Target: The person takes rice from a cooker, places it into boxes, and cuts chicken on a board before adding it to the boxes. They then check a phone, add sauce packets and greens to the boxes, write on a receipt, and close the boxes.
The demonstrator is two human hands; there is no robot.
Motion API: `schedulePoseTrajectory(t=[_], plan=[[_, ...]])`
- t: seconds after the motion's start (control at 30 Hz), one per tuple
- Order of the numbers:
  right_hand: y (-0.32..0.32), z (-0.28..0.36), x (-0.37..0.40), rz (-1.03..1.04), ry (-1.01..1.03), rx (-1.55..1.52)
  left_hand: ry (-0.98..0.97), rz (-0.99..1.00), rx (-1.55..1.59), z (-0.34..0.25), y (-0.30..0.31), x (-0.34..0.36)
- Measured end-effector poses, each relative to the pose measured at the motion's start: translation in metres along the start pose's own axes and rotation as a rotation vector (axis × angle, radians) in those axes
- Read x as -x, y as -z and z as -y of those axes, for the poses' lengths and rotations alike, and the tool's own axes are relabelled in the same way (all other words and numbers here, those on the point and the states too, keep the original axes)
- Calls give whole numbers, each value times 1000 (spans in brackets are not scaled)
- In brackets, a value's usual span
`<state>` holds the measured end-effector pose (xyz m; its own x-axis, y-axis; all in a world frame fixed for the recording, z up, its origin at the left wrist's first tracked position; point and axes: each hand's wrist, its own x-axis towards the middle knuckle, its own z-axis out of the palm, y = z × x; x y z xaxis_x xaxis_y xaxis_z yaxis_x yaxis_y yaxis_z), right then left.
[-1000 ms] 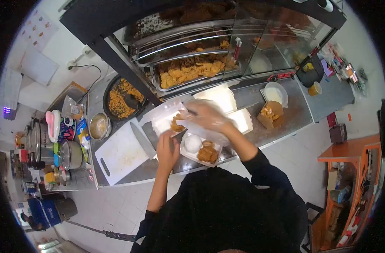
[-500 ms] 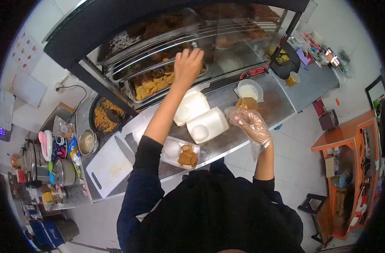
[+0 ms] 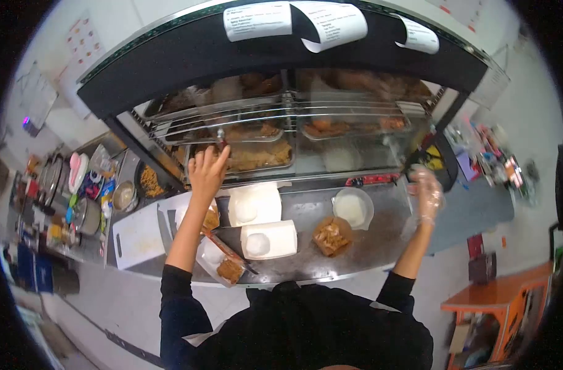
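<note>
My left hand [image 3: 209,172], bare with fingers spread, is at the glass front of a food display case, just below a small door knob [image 3: 221,134]. My right hand [image 3: 427,196] wears a clear plastic glove and is by the case's right end, beside a dark pan [image 3: 445,165]; its fingers are blurred. On the counter, two open white boxes [image 3: 281,239] hold mounds of rice. Another box [image 3: 207,262] holds rice and fried food, with a long reddish-brown and dark object [image 3: 232,251] across it. Brown food pieces lie on brown paper [image 3: 332,237].
Trays of fried food [image 3: 260,157] sit behind the glass. A round white tub [image 3: 353,208] stands on the counter. Left are a white cutting board [image 3: 138,239], a knife and a metal bowl [image 3: 125,196]. An orange shelf [image 3: 497,290] stands at the right.
The view has shifted. My right hand has moved from the counter front to the case's right end. A long object now lies across the nearest box. My left hand remains by the glass.
</note>
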<state>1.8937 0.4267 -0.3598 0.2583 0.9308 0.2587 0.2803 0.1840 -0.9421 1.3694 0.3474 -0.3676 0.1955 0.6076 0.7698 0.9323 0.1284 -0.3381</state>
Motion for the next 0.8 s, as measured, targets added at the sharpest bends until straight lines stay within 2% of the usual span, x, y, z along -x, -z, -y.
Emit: schedulePoseTrajectory(t=[0.07, 0.13, 0.27, 0.3, 0.43, 0.5, 0.6, 0.7, 0.77, 0.8], plan=[[15, -20, -38, -168, -2, -32, 105, 79, -78, 15, 11, 15], [24, -20, -75, -217, 47, 192, 208, 189, -138, 31, 18, 25], [17, -37, -132, -318, 409, 456, 316, 151, -248, 62, 22, 41], [8, -12, -123, -255, 253, 391, 345, 167, -283, 69, 23, 43], [-6, -15, -137, -251, 327, 366, 421, 262, -377, 94, 29, 47], [-1, -16, -140, -203, 395, 425, 388, 262, -384, 99, 30, 47], [-4, -2, -131, -162, 218, 292, 436, 265, -353, 97, 28, 42], [-5, -16, -138, -190, 352, 355, 597, 260, -252, 81, 34, 33], [-8, -17, -136, -223, 395, 430, 684, 158, -115, 65, 40, 18], [-12, -2, -124, -225, 579, 472, 725, 109, -44, 55, 45, 8]])
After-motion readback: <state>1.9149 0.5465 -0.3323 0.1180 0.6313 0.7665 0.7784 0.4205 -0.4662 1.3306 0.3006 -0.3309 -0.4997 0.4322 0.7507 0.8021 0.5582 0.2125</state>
